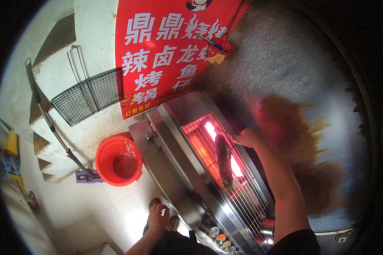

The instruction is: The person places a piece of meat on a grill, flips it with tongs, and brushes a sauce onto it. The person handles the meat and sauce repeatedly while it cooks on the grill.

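My right hand (248, 137) reaches over the upper part of a stainless-steel grill (196, 165). It is closed around the end of what looks like a metal tool, probably tongs, whose tip meets the top of a dark purple eggplant (222, 159). The eggplant lies along the wire grate (249, 194), with a glowing heating tube (236, 165) beneath. My left hand (159, 217) hangs low, left of the grill's front edge, above the floor. Its fingers are curled, and whether something small is between them cannot be made out.
A red plastic bucket (102, 162) stands on the tiled floor left of the grill. Several seasoning containers (220, 238) line the grill's near front edge. A metal pot (267, 227) sits near my right forearm. A wire grilling basket (89, 95) hangs on the wall beside a long-handled broom (56, 134).
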A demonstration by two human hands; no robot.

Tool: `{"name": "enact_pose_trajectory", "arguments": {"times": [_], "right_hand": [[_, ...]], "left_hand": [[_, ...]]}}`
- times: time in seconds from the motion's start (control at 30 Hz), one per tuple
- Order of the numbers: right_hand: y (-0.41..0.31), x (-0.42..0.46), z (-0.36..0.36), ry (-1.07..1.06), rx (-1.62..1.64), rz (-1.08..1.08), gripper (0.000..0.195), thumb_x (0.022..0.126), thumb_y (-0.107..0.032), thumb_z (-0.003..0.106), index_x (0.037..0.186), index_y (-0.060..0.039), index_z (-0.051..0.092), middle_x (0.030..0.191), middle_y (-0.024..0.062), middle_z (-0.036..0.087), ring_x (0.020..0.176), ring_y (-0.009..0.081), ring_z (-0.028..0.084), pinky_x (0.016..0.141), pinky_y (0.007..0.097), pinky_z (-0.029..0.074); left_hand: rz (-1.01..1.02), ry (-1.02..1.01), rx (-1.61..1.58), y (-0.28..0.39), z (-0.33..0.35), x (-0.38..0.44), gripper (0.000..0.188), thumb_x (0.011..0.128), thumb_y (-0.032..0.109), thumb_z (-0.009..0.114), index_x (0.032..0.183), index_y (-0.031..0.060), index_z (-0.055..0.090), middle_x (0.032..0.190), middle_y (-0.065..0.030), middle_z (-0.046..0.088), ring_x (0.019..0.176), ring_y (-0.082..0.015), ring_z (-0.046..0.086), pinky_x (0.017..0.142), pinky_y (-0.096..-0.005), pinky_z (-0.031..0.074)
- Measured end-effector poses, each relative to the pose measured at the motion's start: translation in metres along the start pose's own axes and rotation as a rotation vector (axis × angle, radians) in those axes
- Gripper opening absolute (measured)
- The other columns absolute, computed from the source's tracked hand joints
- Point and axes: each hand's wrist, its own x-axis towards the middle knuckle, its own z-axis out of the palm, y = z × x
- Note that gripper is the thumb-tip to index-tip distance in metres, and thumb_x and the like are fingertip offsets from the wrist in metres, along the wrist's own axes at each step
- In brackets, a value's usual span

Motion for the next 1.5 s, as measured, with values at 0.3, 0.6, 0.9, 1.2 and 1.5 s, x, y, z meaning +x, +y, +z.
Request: {"name": "enact_pose_trajectory", "arguments": {"times": [0.3,0.6,0.9,1.2,1.5], "right_hand": [[-0.013,-0.005,-0.004,0.043,-0.056,0.037,0.057,0.071,-0.051,0.069,0.09,0.0026,0.073,0.092,0.0279,0.069,0.089,0.0408,0.07,0.082,0.0467,0.055],[-0.063,-0.014,-0.035,0.044,-0.32,-0.004,0.04,0.072,-0.036,0.071,0.093,-0.0018,0.075,0.097,0.021,0.072,0.091,0.0361,0.071,0.081,0.0458,0.057],[-0.081,-0.029,-0.038,0.066,-0.458,-0.091,0.032,0.075,-0.033,0.073,0.092,-0.0057,0.076,0.094,0.0179,0.073,0.088,0.0344,0.072,0.077,0.0451,0.058],[-0.067,-0.043,-0.037,0.164,-0.316,-0.05,0.034,0.074,-0.035,0.073,0.087,-0.0033,0.075,0.09,0.0222,0.072,0.088,0.0373,0.071,0.078,0.047,0.057],[-0.062,-0.033,-0.017,0.18,-0.177,0.008,0.041,0.074,-0.041,0.073,0.088,-0.0027,0.075,0.091,0.0232,0.071,0.09,0.0379,0.071,0.08,0.0469,0.057]], "left_hand": [[-0.02,0.015,-0.017,0.002,0.003,-0.011,0.011,0.087,0.016,0.068,0.093,0.0082,0.063,0.096,-0.0118,0.062,0.089,-0.0317,0.061,0.075,-0.0415,0.051],[-0.041,0.027,-0.01,-0.004,0.009,-0.018,0.012,0.085,0.017,0.069,0.091,0.0089,0.064,0.095,-0.012,0.063,0.092,-0.0335,0.061,0.078,-0.0443,0.05],[-0.048,0.043,0.01,-0.002,0.008,-0.015,0.012,0.085,0.017,0.07,0.091,0.0087,0.064,0.095,-0.0124,0.063,0.093,-0.0342,0.061,0.08,-0.0449,0.05],[-0.065,0.04,-0.027,-0.001,0.005,-0.014,0.012,0.085,0.015,0.069,0.092,0.0077,0.063,0.095,-0.0131,0.062,0.09,-0.034,0.061,0.078,-0.0439,0.05],[-0.054,0.034,-0.036,-0.001,0.003,-0.013,0.012,0.085,0.014,0.068,0.093,0.0062,0.063,0.096,-0.0148,0.063,0.092,-0.0354,0.061,0.079,-0.0441,0.05]]}}
